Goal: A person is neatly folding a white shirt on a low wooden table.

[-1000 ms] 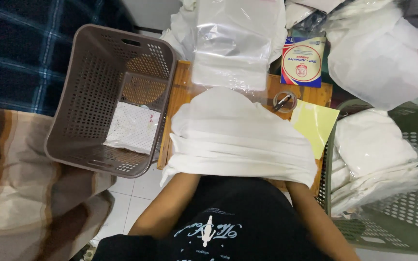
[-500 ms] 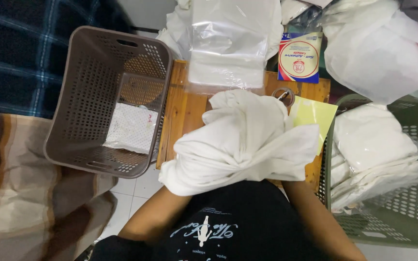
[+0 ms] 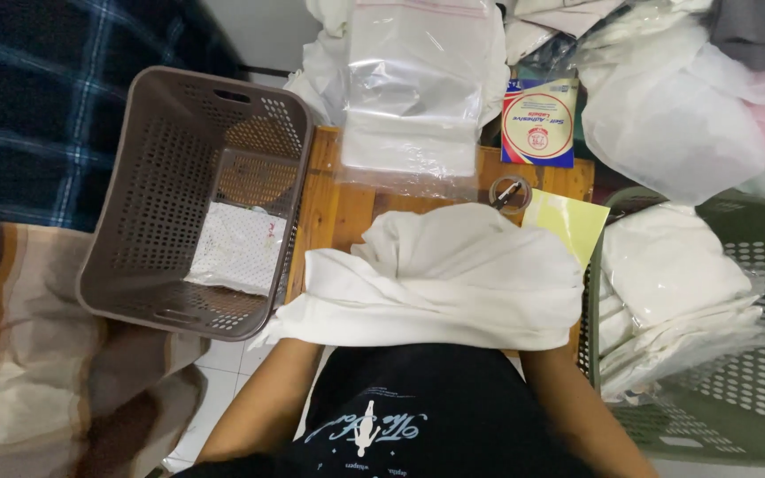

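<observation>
A white cloth lies bunched and folded over on the small wooden table right in front of me. Both my hands are hidden beneath it. Only my left forearm and my right forearm show, each running up under the cloth's near edge at its own side. I cannot see what the fingers grip.
A brown perforated basket at the left holds one flat white packed item. A green basket at the right holds bagged white cloths. Clear plastic bags, a tape roll, a yellow sheet and a label packet lie beyond.
The cloth was spread flat a second ago, then gathered up toward the middle. It now lies folded lower and wider across the table.
</observation>
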